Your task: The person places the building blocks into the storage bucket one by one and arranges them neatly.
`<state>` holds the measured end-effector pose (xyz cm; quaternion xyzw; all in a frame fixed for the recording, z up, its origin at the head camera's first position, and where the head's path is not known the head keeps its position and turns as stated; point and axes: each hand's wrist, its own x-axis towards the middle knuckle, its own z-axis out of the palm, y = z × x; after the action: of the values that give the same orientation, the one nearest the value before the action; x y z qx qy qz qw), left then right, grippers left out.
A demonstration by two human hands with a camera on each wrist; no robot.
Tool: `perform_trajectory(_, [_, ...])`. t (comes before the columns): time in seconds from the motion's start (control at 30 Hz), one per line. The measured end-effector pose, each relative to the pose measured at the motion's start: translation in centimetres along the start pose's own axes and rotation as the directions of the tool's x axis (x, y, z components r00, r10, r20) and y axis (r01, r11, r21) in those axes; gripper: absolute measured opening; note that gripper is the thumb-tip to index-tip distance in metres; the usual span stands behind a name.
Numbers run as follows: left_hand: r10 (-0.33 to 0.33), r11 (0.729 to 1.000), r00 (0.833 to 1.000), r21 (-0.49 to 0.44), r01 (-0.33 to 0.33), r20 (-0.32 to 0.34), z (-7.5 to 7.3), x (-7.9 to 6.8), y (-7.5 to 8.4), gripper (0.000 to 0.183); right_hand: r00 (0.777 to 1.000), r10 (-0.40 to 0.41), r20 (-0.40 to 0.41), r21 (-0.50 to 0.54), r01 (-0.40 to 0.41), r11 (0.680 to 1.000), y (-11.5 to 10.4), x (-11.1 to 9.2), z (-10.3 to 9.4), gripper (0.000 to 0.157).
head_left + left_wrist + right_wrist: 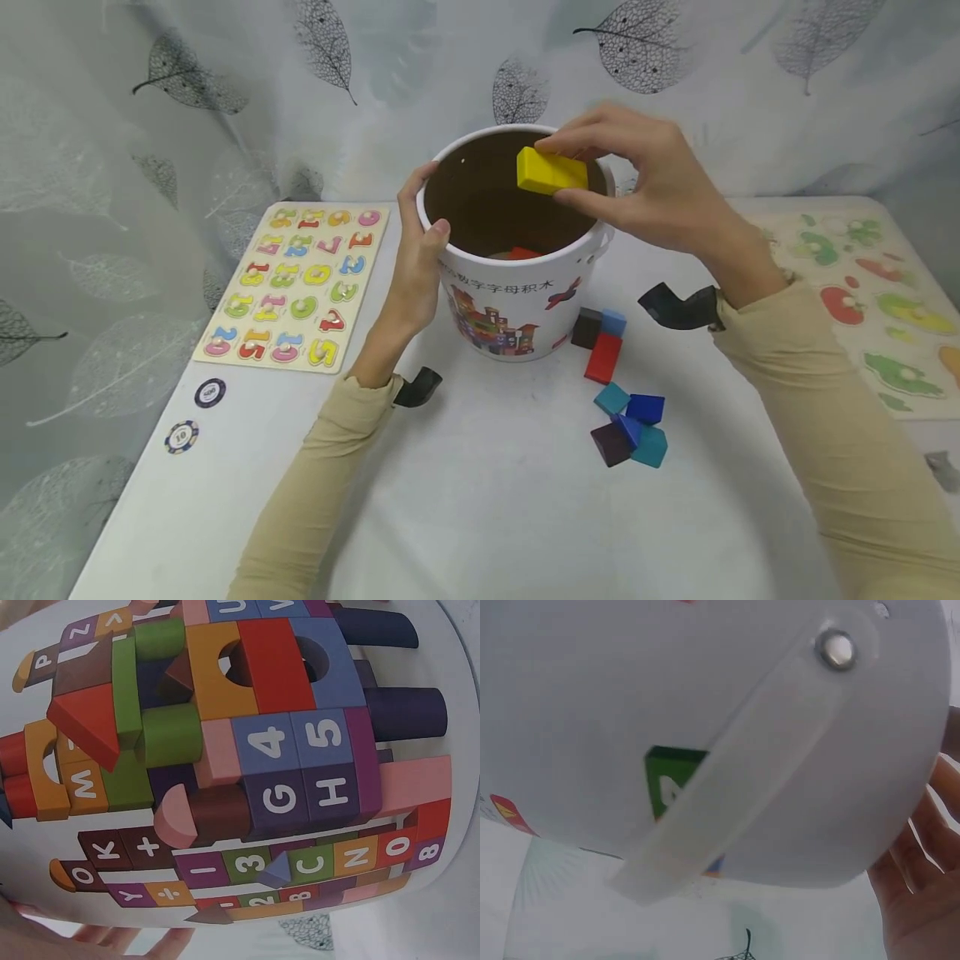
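Observation:
A white bucket (491,283) with printed building blocks on its side stands at the back of the table. My left hand (420,250) grips its left rim, thumb over the edge and fingers around the outside. Over the right part of the opening, my right hand (637,171) pinches a yellow rectangular block (551,172) between thumb and fingers. Inside the bucket a red piece (522,252) shows low down. The bucket's printed side (277,750) fills the left wrist view. In the right wrist view the pale handle strap (742,765) crosses the bucket; the yellow block is hidden there.
Right of the bucket lie a red block (603,358), a black block (587,327) and a blue block (613,322). Nearer are several blue, teal and dark blocks (647,408). A number puzzle board (356,304) and two poker chips (182,437) lie left, a vegetable puzzle board (817,279) right.

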<state>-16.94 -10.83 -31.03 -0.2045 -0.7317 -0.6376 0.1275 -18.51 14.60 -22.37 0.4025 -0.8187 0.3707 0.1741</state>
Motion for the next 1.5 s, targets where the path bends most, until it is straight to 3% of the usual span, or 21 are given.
perform_trajectory(0.23, [-0.007, 1.000, 1.000, 0.017, 0.007, 0.008, 0.2, 0.0, 0.2, 0.087, 1.000, 0.024, 0.018, 0.029, -0.024, 0.999, 0.1, -0.3, 0.5, 0.046])
perform_trajectory(0.7, [0.000, 1.000, 1.000, -0.022, 0.000, 0.012, 0.3, -0.1, 0.1, 0.098, 1.000, 0.011, 0.007, 0.022, -0.011, 1.000, 0.0, -1.1, -0.4, 0.041])
perform_trajectory(0.97, [0.014, 1.000, 1.000, -0.006, -0.014, -0.002, 0.3, 0.0, 0.2, 0.092, 0.997, 0.008, -0.083, 0.015, -0.007, 1.000, -1.2, -5.4, -4.0, 0.042])
perform_trajectory(1.07, [0.016, 1.000, 1.000, -0.017, -0.016, 0.003, 0.2, 0.0, 0.2, 0.086, 1.000, 0.002, -0.025, -0.046, -0.003, 0.999, -0.9, -7.8, -4.4, 0.043])
perform_trajectory(1.17, [0.016, 1.000, 1.000, -0.016, -0.016, 0.000, 0.2, 0.0, 0.2, 0.087, 0.997, 0.039, 0.071, -0.036, -0.037, 0.999, 0.1, -10.0, -3.8, 0.050])
perform_trajectory(1.3, [0.015, 1.000, 1.000, -0.015, -0.015, -0.001, 0.2, -0.1, 0.1, 0.087, 0.967, 0.169, 0.190, 0.004, -0.173, 0.985, 2.4, -12.3, -1.9, 0.049])
perform_trajectory(1.4, [0.017, 0.999, 1.000, -0.031, -0.017, -0.001, 0.2, -0.1, 0.1, 0.085, 0.924, 0.273, 0.269, -0.009, -0.281, 0.960, 4.5, -13.2, 0.0, 0.044])
perform_trajectory(1.5, [0.012, 0.999, 1.000, -0.048, -0.012, -0.001, 0.3, 0.0, -0.1, 0.088, 0.879, 0.328, 0.347, -0.032, -0.338, 0.941, 6.2, -13.6, 1.7, 0.042])
